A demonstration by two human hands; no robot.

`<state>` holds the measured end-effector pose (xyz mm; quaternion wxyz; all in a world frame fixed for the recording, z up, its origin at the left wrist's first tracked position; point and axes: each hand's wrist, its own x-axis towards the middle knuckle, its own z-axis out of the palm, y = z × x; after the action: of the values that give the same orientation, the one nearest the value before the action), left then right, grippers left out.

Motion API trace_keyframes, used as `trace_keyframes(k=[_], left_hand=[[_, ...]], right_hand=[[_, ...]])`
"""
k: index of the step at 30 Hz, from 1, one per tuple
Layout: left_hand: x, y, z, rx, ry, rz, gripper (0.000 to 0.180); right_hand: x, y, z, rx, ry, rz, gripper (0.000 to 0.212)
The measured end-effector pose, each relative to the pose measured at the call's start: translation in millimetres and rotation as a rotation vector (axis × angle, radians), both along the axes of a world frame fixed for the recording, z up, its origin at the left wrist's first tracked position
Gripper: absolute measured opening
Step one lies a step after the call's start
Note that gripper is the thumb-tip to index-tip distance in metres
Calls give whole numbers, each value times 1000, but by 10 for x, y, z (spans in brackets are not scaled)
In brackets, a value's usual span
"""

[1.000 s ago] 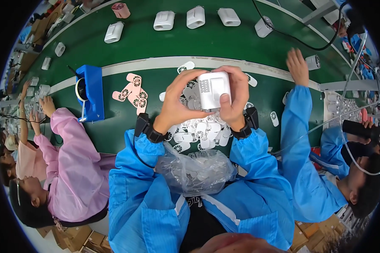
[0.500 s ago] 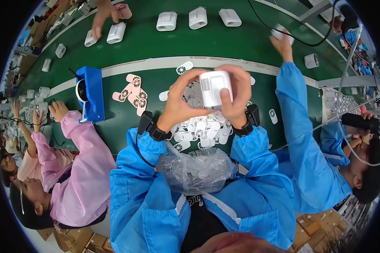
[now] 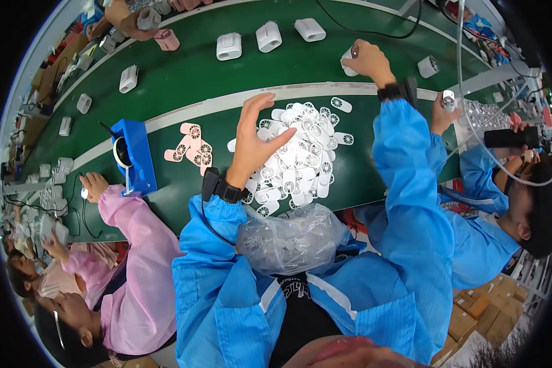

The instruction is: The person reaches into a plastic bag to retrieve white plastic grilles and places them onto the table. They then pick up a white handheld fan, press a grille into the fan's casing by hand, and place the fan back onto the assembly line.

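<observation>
At the far right of the green counter (image 3: 184,80), the right hand (image 3: 372,60) has its fingers clamped on a white, rounded, plastic-looking housing (image 3: 348,66), probably light, stiff and slippery, best held by its sides; the left hand's (image 3: 254,142) fingers spread apart, empty.

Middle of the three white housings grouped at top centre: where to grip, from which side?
For the white housing, I'd grip the left and right side walls, thumb opposite fingers, coming from above. Visible gaps to its neighbours leave both sides free. Its opening faces the person, so a grip on that end looks less solid.
</observation>
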<state>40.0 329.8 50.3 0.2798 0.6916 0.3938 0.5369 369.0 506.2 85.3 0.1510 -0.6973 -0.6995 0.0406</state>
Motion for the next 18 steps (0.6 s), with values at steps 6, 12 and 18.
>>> trace_keyframes(k=[6, 12, 18], left_hand=[[-97, 63, -59, -31, -7, 8, 61], [-101, 121, 49, -5, 43, 38, 44], [255, 260, 51, -63, 15, -78, 41]], right_hand=[[-51, 163, 94, -298, -58, -174, 76], [-574, 590, -5, 388, -78, 32, 86], [-190, 1352, -800, 187, -95, -122, 74]])
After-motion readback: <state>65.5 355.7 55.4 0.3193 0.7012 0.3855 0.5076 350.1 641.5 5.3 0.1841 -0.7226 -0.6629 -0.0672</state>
